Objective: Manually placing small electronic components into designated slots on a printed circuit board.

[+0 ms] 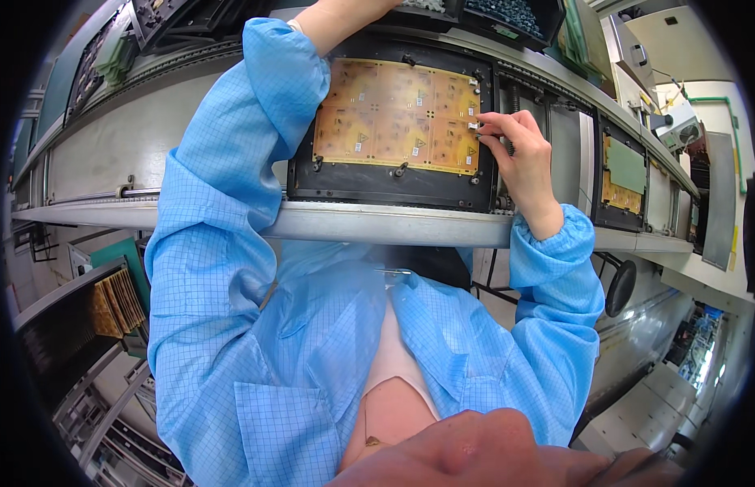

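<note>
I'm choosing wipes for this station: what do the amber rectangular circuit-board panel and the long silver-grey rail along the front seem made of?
Amber rectangular circuit-board panel: probably resin laminate, semi-gloss, judging by its flat, printed surface. Long silver-grey rail: likely satin aluminium or steel, from its soft metallic sheen.

A silver rail (393, 226) crosses the room. Nearer than its left end stands a black rack (61, 333); below its right half, a round black pad (621, 288). Beyond its right end: a white machine (680, 126), green hose (740, 150) and grey panel (720, 203).
</note>
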Demonstrator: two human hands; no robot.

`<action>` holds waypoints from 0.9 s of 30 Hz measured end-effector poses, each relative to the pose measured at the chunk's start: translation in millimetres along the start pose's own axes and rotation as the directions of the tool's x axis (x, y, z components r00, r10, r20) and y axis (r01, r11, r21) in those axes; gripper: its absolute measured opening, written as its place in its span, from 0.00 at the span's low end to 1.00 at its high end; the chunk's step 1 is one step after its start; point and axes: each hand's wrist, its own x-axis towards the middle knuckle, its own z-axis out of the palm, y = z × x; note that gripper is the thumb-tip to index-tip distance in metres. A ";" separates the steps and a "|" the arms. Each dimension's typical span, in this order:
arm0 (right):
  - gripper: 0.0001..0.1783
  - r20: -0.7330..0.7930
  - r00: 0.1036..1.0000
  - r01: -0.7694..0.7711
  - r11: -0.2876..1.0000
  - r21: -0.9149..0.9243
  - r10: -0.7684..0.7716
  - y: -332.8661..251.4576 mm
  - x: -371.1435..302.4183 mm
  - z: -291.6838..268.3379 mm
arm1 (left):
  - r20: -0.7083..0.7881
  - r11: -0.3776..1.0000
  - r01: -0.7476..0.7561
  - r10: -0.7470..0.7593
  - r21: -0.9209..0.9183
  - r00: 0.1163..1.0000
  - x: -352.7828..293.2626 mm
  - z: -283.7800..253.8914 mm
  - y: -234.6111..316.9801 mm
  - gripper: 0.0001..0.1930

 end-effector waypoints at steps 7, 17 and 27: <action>0.17 0.092 0.982 0.173 0.977 -0.122 -0.162 0.2 6.7 -6.3 | -0.006 0.985 0.086 -0.086 0.151 0.996 -0.2 12.0 -18.1 0.06; 0.20 0.317 0.882 0.434 0.864 -0.256 -0.349 -8.5 16.6 -14.9 | 0.057 0.989 0.146 -0.146 -0.006 0.988 -9.4 -4.7 18.3 0.05; 0.11 0.005 0.935 0.349 0.918 -0.187 -0.354 33.9 86.5 -32.4 | 0.427 0.849 0.490 -0.375 -0.198 0.823 -54.7 -13.2 20.0 0.09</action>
